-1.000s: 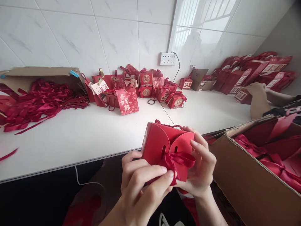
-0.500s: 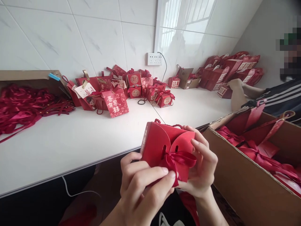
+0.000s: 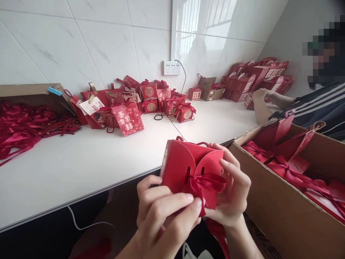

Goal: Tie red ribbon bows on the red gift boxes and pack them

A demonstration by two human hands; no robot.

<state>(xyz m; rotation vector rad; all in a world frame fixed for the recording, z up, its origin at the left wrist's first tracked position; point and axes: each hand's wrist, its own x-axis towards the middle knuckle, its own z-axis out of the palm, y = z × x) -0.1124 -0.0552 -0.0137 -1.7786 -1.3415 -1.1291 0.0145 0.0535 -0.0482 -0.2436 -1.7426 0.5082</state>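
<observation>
I hold a small red gift box (image 3: 183, 167) with curved flaps in front of me, just below the white table's edge. A dark red ribbon (image 3: 206, 183) runs through slots in its flaps and forms a bow. My left hand (image 3: 161, 212) is closed, pinching the ribbon at the box's lower front. My right hand (image 3: 231, 190) wraps round the box's right side, fingers curled over the top flap.
A white table (image 3: 81, 162) carries a pile of loose red ribbons (image 3: 24, 126) at the left and several finished red boxes (image 3: 151, 102) by the tiled wall. An open cardboard carton (image 3: 280, 212) with red boxes stands at my right. Another person's arm (image 3: 272, 102) rests on the table.
The view has swung to the right, so the carton and the other person show more. My hands and the box have hardly moved.
</observation>
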